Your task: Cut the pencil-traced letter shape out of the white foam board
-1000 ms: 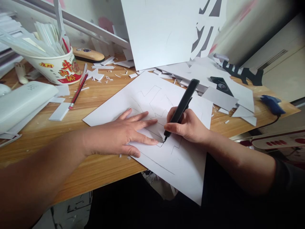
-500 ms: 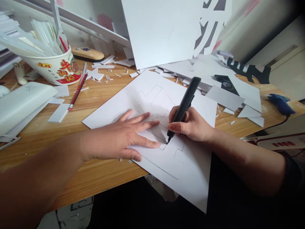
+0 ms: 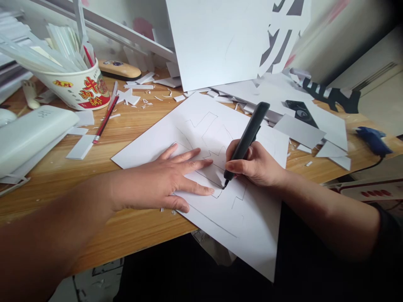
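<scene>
A white sheet [image 3: 252, 226] with pencilled outlines lies on the wooden desk [image 3: 132, 130] and hangs over its front edge. My left hand [image 3: 160, 180] lies flat on the sheet, fingers spread, holding it down. My right hand [image 3: 255, 165] grips a black cutter pen [image 3: 247, 138], its tip touching a drawn line just right of my left fingertips.
A red-and-white paper cup [image 3: 78, 88] with white strips stands at the back left, a red pencil [image 3: 105, 119] beside it. A white board [image 3: 220, 42] leans at the back. Paper offcuts and a black phone [image 3: 304, 113] lie at the right, a blue tool [image 3: 373, 140] further right.
The pen tip has crept a little up and right along the drawn line. My left hand stays flat on the sheet. The view has shifted slightly.
</scene>
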A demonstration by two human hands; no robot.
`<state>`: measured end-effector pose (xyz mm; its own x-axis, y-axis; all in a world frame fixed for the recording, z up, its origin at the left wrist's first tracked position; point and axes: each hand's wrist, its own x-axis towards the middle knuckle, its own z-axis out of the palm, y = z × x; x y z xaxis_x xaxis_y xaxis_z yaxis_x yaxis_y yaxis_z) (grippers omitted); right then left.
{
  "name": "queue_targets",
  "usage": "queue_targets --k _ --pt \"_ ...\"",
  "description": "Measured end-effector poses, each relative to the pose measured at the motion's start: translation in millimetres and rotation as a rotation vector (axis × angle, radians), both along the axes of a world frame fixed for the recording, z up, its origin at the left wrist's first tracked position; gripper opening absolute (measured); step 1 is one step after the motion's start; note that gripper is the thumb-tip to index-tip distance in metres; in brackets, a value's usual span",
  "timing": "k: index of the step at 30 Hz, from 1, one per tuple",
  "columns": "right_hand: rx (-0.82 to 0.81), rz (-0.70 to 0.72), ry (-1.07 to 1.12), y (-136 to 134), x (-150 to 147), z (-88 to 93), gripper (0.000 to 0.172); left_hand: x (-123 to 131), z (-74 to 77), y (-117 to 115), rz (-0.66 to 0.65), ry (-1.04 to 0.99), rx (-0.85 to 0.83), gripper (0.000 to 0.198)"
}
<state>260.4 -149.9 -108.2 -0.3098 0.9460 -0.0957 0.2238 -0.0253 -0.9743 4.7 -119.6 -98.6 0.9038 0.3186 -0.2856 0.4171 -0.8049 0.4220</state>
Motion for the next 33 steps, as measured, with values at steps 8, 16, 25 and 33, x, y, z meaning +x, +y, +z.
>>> queue_targets --k 8,16,25,33 --pt "-0.007 -0.018 0.091 0.6 0.6 -5.8 0.018 0.2 1.8 0.0 -0.004 0.049 0.009 0.051" --pt "0.023 -0.284 0.453 -7.7 -1.6 -3.0 0.038 -0.1 8.5 1.7 0.024 0.050 0.002 0.052" --pt "0.125 -0.379 0.512 -14.5 10.7 13.5 0.036 -19.0 -8.6 25.9 0.301 -0.077 0.320 0.043" --pt "0.128 -0.284 0.520 3.2 -4.3 6.9 0.020 -15.2 -5.4 24.6 0.365 0.016 0.321 0.048"
